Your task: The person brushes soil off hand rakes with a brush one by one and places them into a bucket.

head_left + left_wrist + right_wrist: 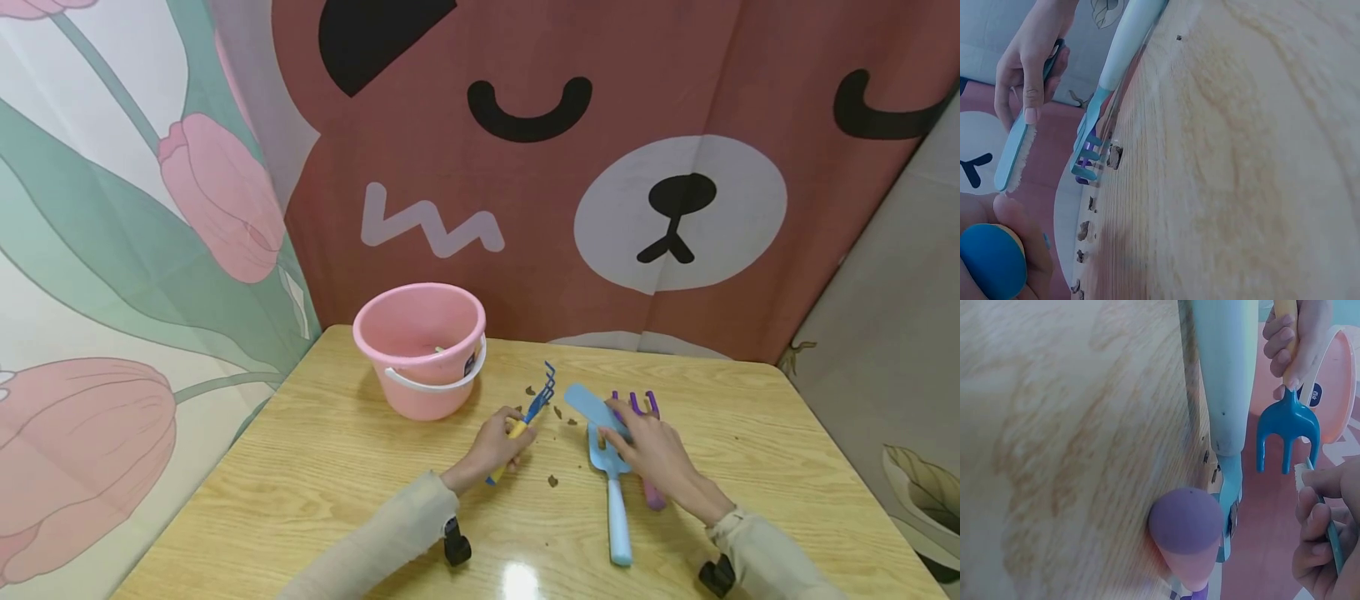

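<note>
My left hand grips the yellow handle of a small hand fork with blue tines, held tilted above the table. My right hand holds a light blue brush; its white bristles show in the left wrist view. Below the brush lies a light blue slotted garden tool, its long handle toward me and a brown bit on its head. Partly hidden by my right hand is a purple hand fork with a pink handle. The fork's tines and the brush tip are near each other.
On the wooden table, a pink bucket with a white handle stands at the back left, something small inside it. Several brown crumbs lie scattered between my hands. A curtain with a bear print hangs behind the table.
</note>
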Demonstrator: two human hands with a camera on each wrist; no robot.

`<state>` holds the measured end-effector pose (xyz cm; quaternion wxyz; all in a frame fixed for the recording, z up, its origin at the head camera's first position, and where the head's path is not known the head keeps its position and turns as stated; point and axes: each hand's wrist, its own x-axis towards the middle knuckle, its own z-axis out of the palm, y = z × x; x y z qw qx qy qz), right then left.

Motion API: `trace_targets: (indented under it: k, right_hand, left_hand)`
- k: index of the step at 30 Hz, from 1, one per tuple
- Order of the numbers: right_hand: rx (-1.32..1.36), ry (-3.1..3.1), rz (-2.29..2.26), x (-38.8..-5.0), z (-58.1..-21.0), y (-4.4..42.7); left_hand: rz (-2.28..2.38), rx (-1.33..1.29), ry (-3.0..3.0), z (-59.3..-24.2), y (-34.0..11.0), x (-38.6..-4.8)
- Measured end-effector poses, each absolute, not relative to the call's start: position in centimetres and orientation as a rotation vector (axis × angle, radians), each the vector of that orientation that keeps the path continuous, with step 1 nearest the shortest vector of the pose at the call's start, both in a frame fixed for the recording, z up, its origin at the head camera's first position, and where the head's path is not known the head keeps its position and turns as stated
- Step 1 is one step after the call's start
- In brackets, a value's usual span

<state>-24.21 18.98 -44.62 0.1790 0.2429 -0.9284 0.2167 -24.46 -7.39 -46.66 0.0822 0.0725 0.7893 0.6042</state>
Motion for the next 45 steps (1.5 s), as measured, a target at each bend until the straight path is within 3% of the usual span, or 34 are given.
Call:
trace_targets:
  k: [33, 45]
  right_hand:
    - [0.705, -2.537, 0.674, -24.6, -44.8, 17.0]
    - [0.876, -2.634, 0.741, -24.6, -45.5, 16.3]
  left_hand:
    - [1.765, 0.350, 2.306, -46.8, -7.4, -24.2]
    - [1.772, 0.383, 2.241, -46.5, -7.2, -24.1]
